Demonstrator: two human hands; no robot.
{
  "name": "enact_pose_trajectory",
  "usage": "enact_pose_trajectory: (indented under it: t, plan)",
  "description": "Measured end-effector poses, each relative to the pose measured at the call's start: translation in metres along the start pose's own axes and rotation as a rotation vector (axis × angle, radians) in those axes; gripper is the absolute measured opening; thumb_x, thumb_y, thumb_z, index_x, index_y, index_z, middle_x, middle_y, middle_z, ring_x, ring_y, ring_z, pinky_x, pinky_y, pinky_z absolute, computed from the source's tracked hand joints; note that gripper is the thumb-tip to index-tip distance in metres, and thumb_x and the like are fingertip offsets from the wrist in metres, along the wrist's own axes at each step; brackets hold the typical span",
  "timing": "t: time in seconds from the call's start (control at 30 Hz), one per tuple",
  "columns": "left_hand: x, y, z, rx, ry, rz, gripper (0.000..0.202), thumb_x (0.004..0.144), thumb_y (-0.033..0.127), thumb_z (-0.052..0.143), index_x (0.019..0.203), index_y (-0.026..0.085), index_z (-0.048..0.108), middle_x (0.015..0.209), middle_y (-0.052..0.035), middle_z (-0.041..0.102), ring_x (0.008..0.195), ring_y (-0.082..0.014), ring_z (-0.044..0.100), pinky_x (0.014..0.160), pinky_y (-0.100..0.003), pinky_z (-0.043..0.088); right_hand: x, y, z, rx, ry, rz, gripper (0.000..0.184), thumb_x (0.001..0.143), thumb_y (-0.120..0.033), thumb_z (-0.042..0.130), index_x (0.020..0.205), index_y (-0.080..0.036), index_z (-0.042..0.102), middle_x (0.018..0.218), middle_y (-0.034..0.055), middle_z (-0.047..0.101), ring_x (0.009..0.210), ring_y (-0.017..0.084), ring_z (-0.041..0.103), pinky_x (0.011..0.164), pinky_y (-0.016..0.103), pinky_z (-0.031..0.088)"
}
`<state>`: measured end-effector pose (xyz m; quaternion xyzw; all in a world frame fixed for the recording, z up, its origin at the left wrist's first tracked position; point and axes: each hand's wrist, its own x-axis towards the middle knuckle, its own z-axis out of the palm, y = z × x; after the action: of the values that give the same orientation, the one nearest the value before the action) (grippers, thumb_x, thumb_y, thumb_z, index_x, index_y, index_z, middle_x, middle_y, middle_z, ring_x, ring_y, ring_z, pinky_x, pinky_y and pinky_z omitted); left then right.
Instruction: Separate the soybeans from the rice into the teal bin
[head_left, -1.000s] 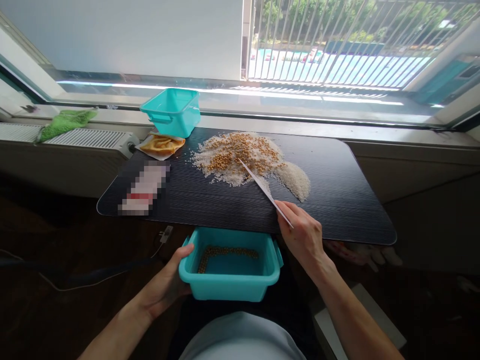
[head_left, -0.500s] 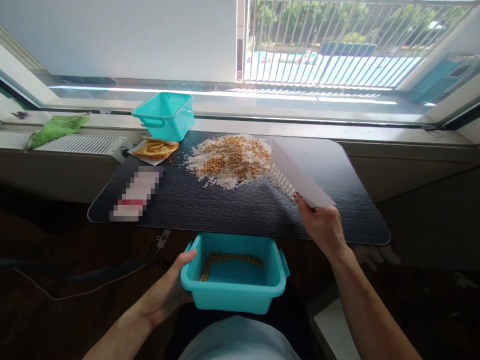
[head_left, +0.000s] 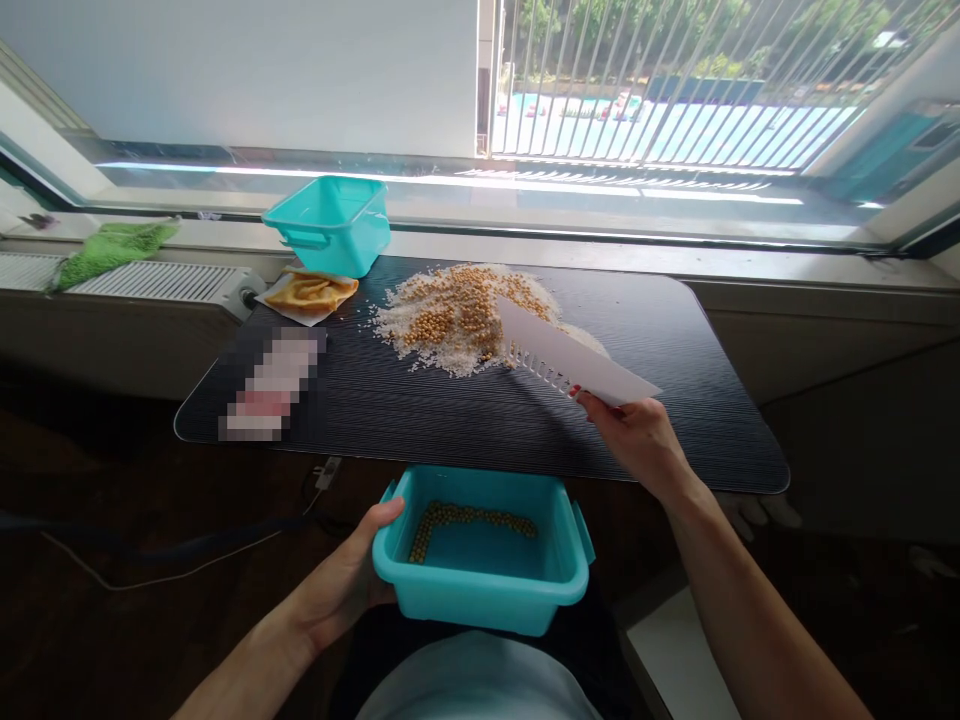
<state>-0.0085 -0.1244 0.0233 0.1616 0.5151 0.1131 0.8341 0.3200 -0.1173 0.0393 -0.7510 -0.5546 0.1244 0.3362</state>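
Note:
My left hand grips the left end of a turquoise plastic tub, thumb over its rim. It is held below the table's front edge, with small round yellow beans lying along the back and left of its floor. My right hand is closed on a white scraper with a row of slots along its lower edge. The scraper is tilted, its far end at the right part of a pile of white rice-like grains and golden beans. Some grains show behind it on the right.
A second turquoise tub stands at the back left by the windowsill. In front of it, a folded yellow cloth lies on white paper. A blurred-out flat object is on the left of the dark table. A green cloth drapes the radiator.
The scraper has swung left and lower, from the pile's right edge to over its right part. Grains now show to its right. The tub in my left hand has shifted slightly right.

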Motion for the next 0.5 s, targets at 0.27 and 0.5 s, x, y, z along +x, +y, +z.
enact_pose_trajectory:
  t: [0.27, 0.5]
  plan:
    - [0.001, -0.001, 0.000, -0.003, -0.020, 0.002, 0.069, 0.080, 0.059, 0.053, 0.138, 0.022, 0.045, 0.122, -0.0115, 0.067, 0.116, -0.0323, 0.058, 0.090, -0.042, 0.048, -0.003, 0.004, -0.002, 0.045, -0.071, 0.015, 0.038, 0.081, -0.048, 0.059, 0.078, -0.014, 0.075, 0.062, 0.0021, 0.070, 0.064, 0.022, 0.066, 0.053, 0.027, 0.047]
    - [0.001, -0.001, 0.005, -0.001, -0.015, 0.006, 0.067, 0.080, 0.058, 0.053, 0.137, 0.023, 0.046, 0.119, -0.0097, 0.069, 0.115, -0.0317, 0.059, 0.087, -0.041, 0.050, -0.018, 0.009, -0.021, 0.161, -0.067, 0.044, 0.034, 0.080, -0.046, 0.060, 0.091, -0.017, 0.076, 0.082, 0.0043, 0.076, 0.074, 0.024, 0.070, 0.069, 0.033, 0.055]
